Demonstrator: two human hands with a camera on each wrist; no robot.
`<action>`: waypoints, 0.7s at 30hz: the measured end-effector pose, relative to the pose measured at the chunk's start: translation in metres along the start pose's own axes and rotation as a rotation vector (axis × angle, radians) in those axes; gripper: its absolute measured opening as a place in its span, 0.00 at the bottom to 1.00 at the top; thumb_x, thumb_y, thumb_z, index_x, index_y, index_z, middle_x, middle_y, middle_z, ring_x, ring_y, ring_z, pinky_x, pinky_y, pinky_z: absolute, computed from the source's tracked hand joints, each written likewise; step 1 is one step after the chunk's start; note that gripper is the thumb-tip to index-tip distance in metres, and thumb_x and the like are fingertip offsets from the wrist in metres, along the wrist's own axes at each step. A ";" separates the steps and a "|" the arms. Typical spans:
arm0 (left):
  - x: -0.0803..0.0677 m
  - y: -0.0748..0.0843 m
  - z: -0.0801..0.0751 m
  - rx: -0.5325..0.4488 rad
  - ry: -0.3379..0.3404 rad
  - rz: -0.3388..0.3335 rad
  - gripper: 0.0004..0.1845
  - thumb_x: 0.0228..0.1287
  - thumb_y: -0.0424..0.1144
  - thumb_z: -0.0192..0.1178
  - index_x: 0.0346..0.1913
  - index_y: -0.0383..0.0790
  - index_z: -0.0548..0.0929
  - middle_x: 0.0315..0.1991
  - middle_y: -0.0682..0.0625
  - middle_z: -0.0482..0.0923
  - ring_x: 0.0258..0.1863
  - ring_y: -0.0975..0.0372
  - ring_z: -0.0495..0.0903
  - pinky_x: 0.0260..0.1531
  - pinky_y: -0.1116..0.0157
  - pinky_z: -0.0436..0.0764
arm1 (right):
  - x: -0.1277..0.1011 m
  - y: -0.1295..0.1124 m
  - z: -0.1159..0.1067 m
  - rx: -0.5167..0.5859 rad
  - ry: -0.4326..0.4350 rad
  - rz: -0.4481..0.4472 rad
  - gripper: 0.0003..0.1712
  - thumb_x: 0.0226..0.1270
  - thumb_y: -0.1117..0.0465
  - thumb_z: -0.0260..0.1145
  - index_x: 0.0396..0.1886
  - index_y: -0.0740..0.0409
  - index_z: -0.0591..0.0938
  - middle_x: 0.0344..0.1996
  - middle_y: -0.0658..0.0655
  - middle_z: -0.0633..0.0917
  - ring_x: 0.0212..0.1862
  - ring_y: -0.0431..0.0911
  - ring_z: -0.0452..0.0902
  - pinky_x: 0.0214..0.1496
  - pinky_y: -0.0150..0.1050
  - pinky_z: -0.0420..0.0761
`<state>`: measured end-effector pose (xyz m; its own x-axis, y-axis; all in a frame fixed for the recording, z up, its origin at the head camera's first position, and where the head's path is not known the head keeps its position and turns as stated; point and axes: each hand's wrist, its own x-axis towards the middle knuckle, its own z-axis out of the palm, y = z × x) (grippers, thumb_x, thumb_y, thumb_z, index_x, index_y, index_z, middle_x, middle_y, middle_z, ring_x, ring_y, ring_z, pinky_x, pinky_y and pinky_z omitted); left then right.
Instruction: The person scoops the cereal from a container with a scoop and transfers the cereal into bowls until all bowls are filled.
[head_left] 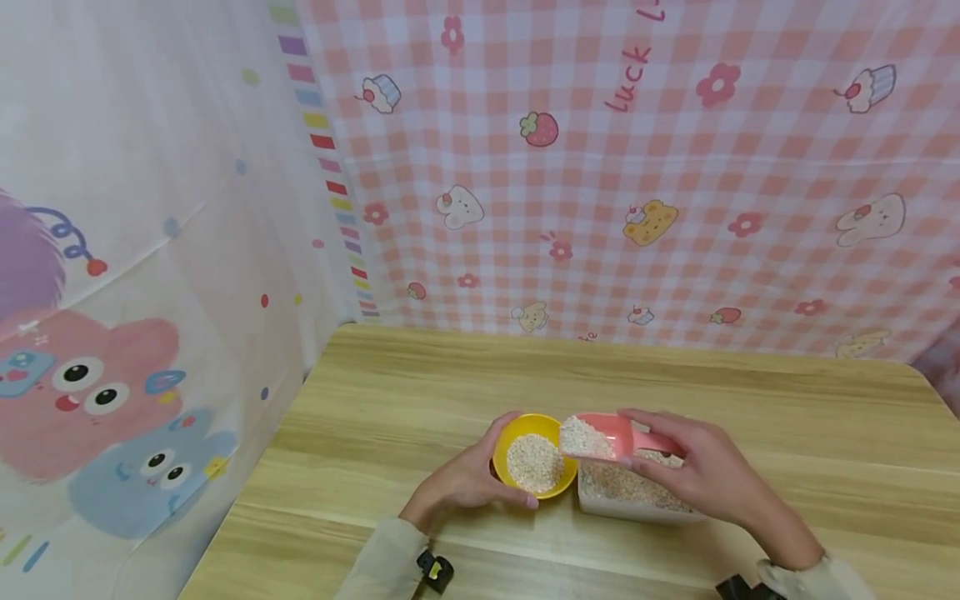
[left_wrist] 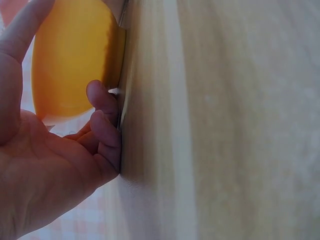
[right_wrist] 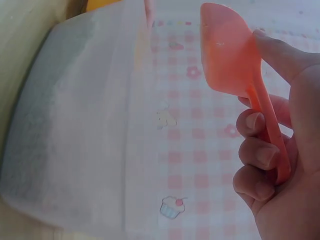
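A yellow bowl (head_left: pixel 569 482) partly filled with pale oat-like flakes (head_left: pixel 535 463) stands on the table. My left hand (head_left: pixel 471 476) holds it from the left, thumb along the near side and the other fingers round the far side; the left wrist view shows the bowl's outer wall (left_wrist: pixel 75 55) against that hand. In my right hand (head_left: pixel 708 467) is a pink scoop (head_left: pixel 615 429), its handle (right_wrist: pixel 272 132) wrapped by the curled fingers. Heaped with flakes, the scoop hangs over the inner edge of a translucent container (head_left: pixel 637 507), its tip beside the bowl's right rim.
The container's wall (right_wrist: pixel 95 125) fills the left of the right wrist view, and flakes lie inside it. Beneath everything is a wood-grain table (head_left: pixel 420 375). A pink checked cloth (head_left: pixel 600 183) hangs behind, and a white printed cloth (head_left: pixel 225 267) hangs at the left.
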<state>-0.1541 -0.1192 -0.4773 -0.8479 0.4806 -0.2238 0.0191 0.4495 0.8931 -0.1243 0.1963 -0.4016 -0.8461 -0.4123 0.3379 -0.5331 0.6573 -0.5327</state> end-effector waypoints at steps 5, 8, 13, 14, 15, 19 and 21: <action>0.000 -0.001 0.000 0.002 0.002 -0.003 0.62 0.45 0.49 0.81 0.78 0.59 0.48 0.72 0.51 0.64 0.69 0.52 0.64 0.71 0.42 0.55 | 0.008 -0.005 0.006 -0.012 -0.010 -0.053 0.30 0.56 0.53 0.77 0.60 0.51 0.83 0.51 0.52 0.87 0.46 0.43 0.84 0.43 0.42 0.83; 0.000 -0.001 0.000 0.008 0.004 -0.004 0.62 0.45 0.50 0.80 0.78 0.61 0.48 0.72 0.51 0.64 0.69 0.52 0.64 0.71 0.42 0.56 | 0.011 -0.007 0.009 -0.038 -0.023 -0.070 0.30 0.56 0.52 0.77 0.60 0.50 0.82 0.51 0.51 0.87 0.49 0.47 0.84 0.45 0.46 0.84; 0.001 -0.001 0.000 0.003 0.002 -0.003 0.62 0.45 0.49 0.81 0.78 0.62 0.48 0.72 0.50 0.63 0.69 0.52 0.65 0.71 0.43 0.56 | 0.016 -0.010 0.014 -0.076 -0.040 -0.092 0.31 0.57 0.50 0.77 0.60 0.50 0.82 0.50 0.51 0.87 0.46 0.45 0.85 0.43 0.45 0.84; 0.001 -0.001 0.000 0.000 0.001 -0.002 0.62 0.45 0.49 0.81 0.78 0.62 0.48 0.72 0.50 0.63 0.69 0.53 0.65 0.71 0.43 0.56 | 0.017 -0.010 0.015 -0.084 -0.041 -0.099 0.31 0.57 0.50 0.77 0.60 0.50 0.82 0.50 0.51 0.87 0.45 0.45 0.85 0.42 0.44 0.84; 0.001 -0.001 0.000 -0.001 0.001 -0.001 0.62 0.45 0.49 0.81 0.78 0.62 0.48 0.72 0.50 0.64 0.69 0.53 0.65 0.71 0.43 0.56 | 0.018 -0.011 0.016 -0.089 -0.042 -0.103 0.31 0.56 0.50 0.77 0.60 0.50 0.82 0.49 0.51 0.87 0.45 0.44 0.85 0.42 0.43 0.84; 0.001 -0.002 0.000 -0.001 0.003 -0.003 0.62 0.44 0.48 0.81 0.77 0.62 0.48 0.72 0.50 0.64 0.69 0.52 0.64 0.71 0.43 0.56 | 0.022 -0.013 0.017 -0.098 -0.049 -0.116 0.32 0.55 0.49 0.77 0.60 0.50 0.82 0.47 0.50 0.88 0.40 0.40 0.83 0.39 0.39 0.82; 0.001 -0.002 0.000 0.006 0.005 -0.004 0.62 0.45 0.49 0.81 0.77 0.61 0.48 0.72 0.51 0.64 0.69 0.52 0.64 0.71 0.43 0.56 | 0.024 -0.014 0.018 -0.099 -0.051 -0.123 0.32 0.55 0.48 0.77 0.60 0.50 0.83 0.46 0.49 0.88 0.36 0.37 0.81 0.36 0.37 0.81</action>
<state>-0.1550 -0.1193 -0.4793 -0.8504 0.4755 -0.2252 0.0192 0.4558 0.8899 -0.1371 0.1661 -0.4002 -0.7748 -0.5230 0.3551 -0.6319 0.6577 -0.4101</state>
